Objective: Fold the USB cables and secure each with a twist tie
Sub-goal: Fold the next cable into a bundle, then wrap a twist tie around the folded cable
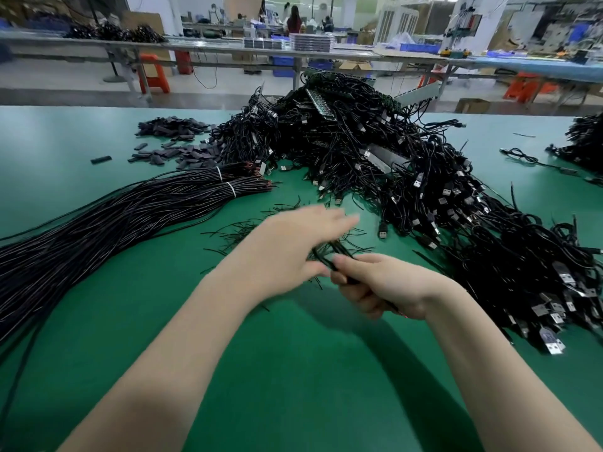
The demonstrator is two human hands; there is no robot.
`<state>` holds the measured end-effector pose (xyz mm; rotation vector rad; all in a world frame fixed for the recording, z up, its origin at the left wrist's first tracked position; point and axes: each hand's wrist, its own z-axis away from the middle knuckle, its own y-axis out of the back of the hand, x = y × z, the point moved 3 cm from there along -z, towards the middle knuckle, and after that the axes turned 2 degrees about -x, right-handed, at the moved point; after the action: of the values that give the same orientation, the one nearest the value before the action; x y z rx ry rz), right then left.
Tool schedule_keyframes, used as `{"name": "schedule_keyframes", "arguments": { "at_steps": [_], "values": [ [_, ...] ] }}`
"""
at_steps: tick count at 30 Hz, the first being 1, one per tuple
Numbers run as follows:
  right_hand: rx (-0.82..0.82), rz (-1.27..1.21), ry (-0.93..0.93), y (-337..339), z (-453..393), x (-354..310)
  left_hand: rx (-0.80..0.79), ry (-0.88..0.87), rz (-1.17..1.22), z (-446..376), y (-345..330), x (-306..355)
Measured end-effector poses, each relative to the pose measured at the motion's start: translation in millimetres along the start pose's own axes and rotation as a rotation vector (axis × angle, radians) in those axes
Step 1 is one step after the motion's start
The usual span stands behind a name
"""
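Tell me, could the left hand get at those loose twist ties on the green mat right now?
Probably yes. The left hand is right by the scattered twist ties, with only bare mat around them. Its fingers look straight, though blurred; the right hand holds the folded cable.

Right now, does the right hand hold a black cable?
Yes, the right hand has its fingers curled round a folded black cable above the green table.

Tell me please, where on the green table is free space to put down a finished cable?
Bare green table lies near the person, between and under the forearms. Another bare strip is far left, beyond the long cable bundles. Crowded: the USB cable pile on the right, and the loose twist ties ahead of the left hand.
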<state>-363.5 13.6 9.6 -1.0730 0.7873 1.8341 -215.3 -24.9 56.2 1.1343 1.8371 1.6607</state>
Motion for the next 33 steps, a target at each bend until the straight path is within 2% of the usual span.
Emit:
{"name": "schedule_keyframes", "arguments": {
  "at_steps": [3,9,13,16,18,22,24,25,33],
  "values": [
    [-0.054,0.245,-0.048,-3,1,4,-0.104,0.038,-0.086,6,-19,-4],
    [-0.127,0.42,-0.085,-10,0,9,-0.139,0.142,-0.029,30,-40,-1],
    [-0.142,0.351,-0.083,-8,-5,14,-0.07,0.163,-0.018,37,-52,-2],
    [-0.126,0.327,-0.092,1,-5,16,0.054,0.128,-0.042,42,-65,-1],
    [0.025,0.338,-0.088,12,-4,14,0.204,0.133,0.016,47,-70,-4],
    [0.709,0.358,0.091,47,-4,9,0.539,0.315,0.248,54,-66,-22],
    [0.916,0.528,0.193,51,-11,10,0.627,0.411,0.371,53,-66,-28],
    [0.925,0.648,0.212,47,-18,9,0.651,0.441,0.407,52,-67,-30],
    [0.585,1.724,0.27,20,-77,-9,0.682,0.535,0.523,53,-73,-43]
  ]
}}
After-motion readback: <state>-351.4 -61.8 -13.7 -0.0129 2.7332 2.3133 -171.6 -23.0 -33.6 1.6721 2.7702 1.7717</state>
